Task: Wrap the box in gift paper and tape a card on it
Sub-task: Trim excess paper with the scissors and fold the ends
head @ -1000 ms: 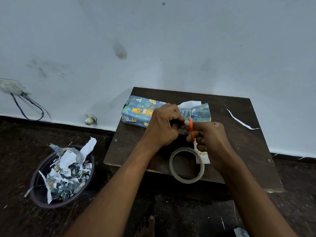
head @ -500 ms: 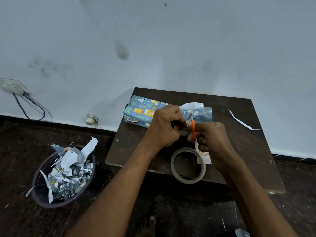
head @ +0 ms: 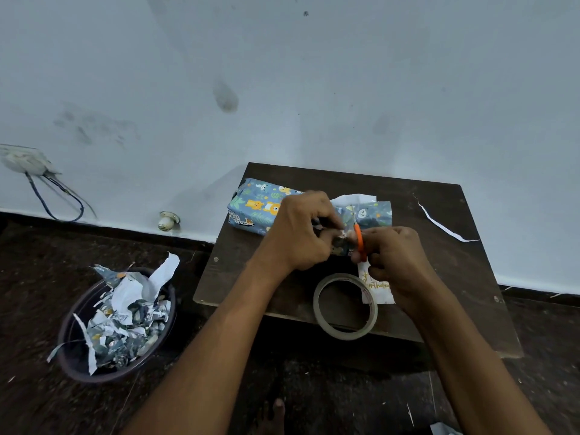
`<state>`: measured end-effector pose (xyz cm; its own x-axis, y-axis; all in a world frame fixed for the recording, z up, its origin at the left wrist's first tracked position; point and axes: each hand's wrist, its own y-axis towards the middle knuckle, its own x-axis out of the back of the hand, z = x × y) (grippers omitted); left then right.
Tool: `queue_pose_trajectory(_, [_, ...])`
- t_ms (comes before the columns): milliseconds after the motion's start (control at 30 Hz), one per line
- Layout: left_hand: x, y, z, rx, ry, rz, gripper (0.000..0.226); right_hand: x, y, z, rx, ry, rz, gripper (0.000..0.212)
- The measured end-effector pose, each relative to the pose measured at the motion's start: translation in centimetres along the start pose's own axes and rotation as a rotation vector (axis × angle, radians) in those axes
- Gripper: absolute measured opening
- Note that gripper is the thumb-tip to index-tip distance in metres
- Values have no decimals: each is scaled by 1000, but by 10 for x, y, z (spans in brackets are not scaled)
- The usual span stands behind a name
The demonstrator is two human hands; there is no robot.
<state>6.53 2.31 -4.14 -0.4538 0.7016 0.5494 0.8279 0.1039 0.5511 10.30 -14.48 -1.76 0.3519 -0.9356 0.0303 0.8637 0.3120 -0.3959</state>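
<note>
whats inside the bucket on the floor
The bucket holds a heap of torn gift paper scraps, blue patterned and white, some poking over the rim. Anything beneath the heap, and the bucket's bottom, is covered.

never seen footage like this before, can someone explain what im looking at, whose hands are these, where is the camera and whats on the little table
There is no machine here. A person wears one camera on the head, looking forward and down, so both arms reach in from below.

On the small dark table by the wall lies a box wrapped in blue animal-print paper, its right end unfinished. Nearer the person lie a roll of tape and a white card with gold writing.

The left hand pinches a scrap of the paper. The right hand grips orange-handled scissors against it, apparently trimming. On the floor, left, a bowl holds paper offcuts.
</note>
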Motion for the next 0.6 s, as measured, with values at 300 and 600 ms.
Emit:
queue_pose_trajectory(300, [14, 18, 15, 310, 456, 360, 74, -2, -6, -7, 115, -75, -15, 16])
queue_pose_trajectory(600, [20, 10, 14, 220, 541, 450, 88, -8, -5, -6, 63, -39, -31, 21])
